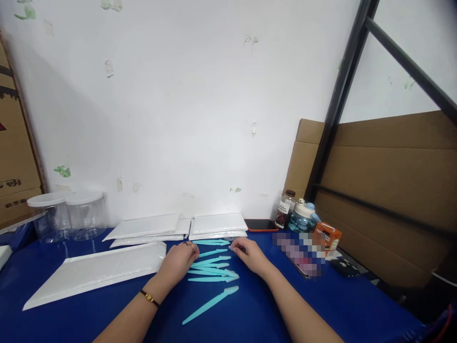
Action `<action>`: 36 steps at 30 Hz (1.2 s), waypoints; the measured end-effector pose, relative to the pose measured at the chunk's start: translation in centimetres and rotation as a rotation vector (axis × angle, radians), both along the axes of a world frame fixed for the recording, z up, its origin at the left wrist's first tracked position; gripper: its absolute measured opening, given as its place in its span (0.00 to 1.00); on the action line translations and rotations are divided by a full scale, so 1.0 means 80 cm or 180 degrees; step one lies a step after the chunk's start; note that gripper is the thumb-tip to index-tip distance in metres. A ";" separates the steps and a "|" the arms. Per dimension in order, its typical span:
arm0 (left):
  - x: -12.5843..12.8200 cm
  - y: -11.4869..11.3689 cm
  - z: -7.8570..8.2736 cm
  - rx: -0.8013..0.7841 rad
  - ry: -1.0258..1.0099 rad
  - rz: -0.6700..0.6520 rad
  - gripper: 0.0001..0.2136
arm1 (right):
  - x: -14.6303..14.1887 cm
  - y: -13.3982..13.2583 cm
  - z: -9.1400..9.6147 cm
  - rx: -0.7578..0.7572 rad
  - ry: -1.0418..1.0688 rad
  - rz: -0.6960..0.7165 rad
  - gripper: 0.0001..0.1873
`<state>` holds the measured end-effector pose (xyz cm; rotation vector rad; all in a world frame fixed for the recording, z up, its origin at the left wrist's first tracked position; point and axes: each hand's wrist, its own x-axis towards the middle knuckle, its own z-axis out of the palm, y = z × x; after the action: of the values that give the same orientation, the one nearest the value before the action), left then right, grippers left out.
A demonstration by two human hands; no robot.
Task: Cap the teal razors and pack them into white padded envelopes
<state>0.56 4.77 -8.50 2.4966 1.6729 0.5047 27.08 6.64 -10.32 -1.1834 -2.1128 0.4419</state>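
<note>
Several turquoise eyebrow razors (214,270) lie roughly in a column on the blue tabletop, their pale blade ends to the right. One razor (210,305) lies apart, slanted, nearest to me. My left hand (180,258) has its fingers curled at the handle end of an upper razor (213,252), seemingly pinching it. Thumb and fingers of my right hand (248,253) are pressed together by that razor's blade end; a small pale bit shows at the fingertips, too small to make out. Further razors (210,242) lie beyond, close to the wall side.
White padded envelopes (103,267) lie at left, with two stacks (217,224) along the wall. Clear lidded jars (85,216) stand back left. A phone (262,225), brown bottle (284,209), water bottle (303,216) and orange box (326,236) stand or lie at right.
</note>
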 end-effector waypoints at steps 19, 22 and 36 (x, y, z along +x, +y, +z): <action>0.009 -0.018 0.000 -0.0429 -0.0420 -0.0559 0.07 | -0.014 0.010 0.013 0.0146 -0.0495 0.0124 0.12; 0.008 -0.015 -0.009 -0.0224 -0.0674 -0.0394 0.13 | -0.026 0.027 0.011 0.0204 -0.0947 -0.0013 0.11; 0.015 -0.020 -0.005 -0.0319 -0.0416 -0.0740 0.12 | -0.017 0.018 0.014 0.0390 -0.1399 0.0043 0.08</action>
<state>1.76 3.19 -8.90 2.4824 1.3078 0.5316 25.71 8.12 -9.24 -1.2826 -2.4771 0.0543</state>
